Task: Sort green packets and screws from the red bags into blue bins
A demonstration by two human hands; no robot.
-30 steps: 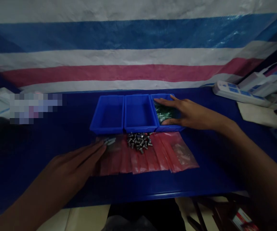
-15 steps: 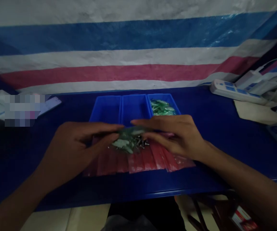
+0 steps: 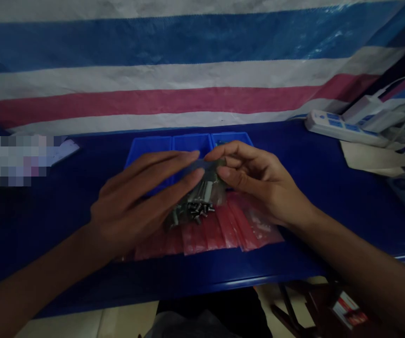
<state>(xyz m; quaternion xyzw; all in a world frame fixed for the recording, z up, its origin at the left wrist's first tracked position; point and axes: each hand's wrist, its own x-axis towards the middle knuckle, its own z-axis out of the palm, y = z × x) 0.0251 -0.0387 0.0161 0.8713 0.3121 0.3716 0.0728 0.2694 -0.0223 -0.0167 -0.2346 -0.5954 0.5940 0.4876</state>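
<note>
Both hands meet over the middle of the table at a small clear plastic bag [image 3: 209, 190] with pale, slender pieces in it. My left hand [image 3: 142, 197] has its fingertips and thumb closed at the bag's upper left edge. On the upper right edge, the thumb and index finger of my right hand [image 3: 263, 183] are closed, the other fingers curled. Just below the bag lie several small dark metal screws [image 3: 199, 211]. Beneath these, red-tinted plastic bags [image 3: 205, 237] overlap in a row, partly hidden by my left hand.
Behind my hands stand blue bins [image 3: 149, 145] side by side, partly covered. A white power strip [image 3: 343, 126] with plugs and cables sits at the right, by a beige sheet [image 3: 367, 157]. The blue table's front edge [image 3: 223, 284] runs close to my lap.
The clear bag has turned more upright, and its slender pieces now show. My right hand has risen and curled its fingers; my left hand has shifted right. The view has moved slightly.
</note>
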